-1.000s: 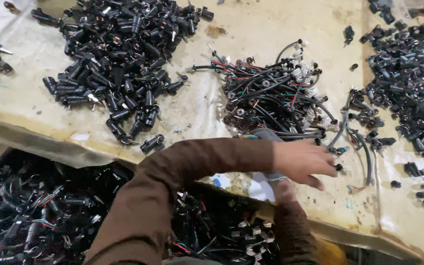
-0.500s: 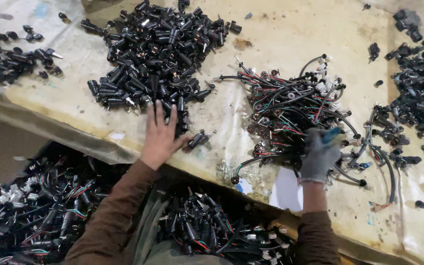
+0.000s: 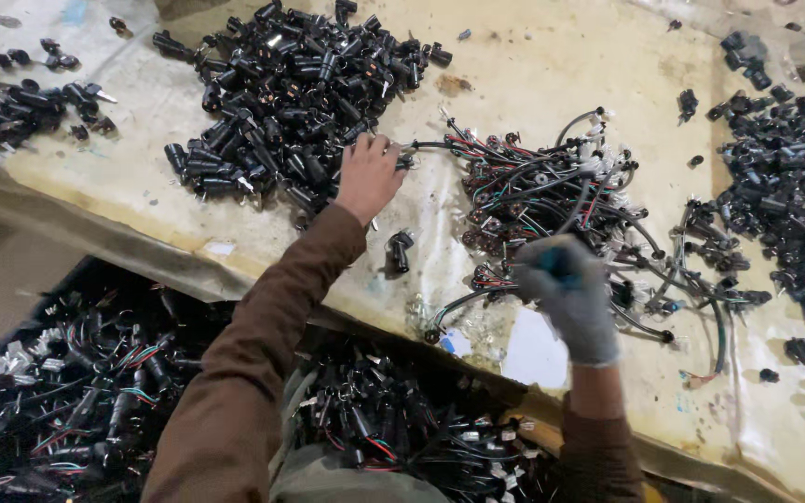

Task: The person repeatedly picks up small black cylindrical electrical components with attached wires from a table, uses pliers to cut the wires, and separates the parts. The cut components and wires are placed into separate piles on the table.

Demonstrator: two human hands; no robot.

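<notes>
My bare left hand [image 3: 368,174] reaches into the right edge of a big heap of small black plastic parts [image 3: 277,93], its fingers curled over some of them. My right hand [image 3: 566,291], in a grey glove, is closed around wires at the near edge of a tangle of black, red and green wire harnesses [image 3: 552,200]. A single black part [image 3: 399,248] lies between the two hands on the stained yellowish table [image 3: 552,56].
More black parts are piled at the right [image 3: 794,186] and far left [image 3: 20,102]. A white paper scrap [image 3: 533,349] lies by the table's near edge. Below the edge, a bin of wired parts [image 3: 67,382] spreads across my lap side.
My left hand has moved farther up and right into the black heap. My gloved right hand has pulled back toward the near edge of the wire tangle.
</notes>
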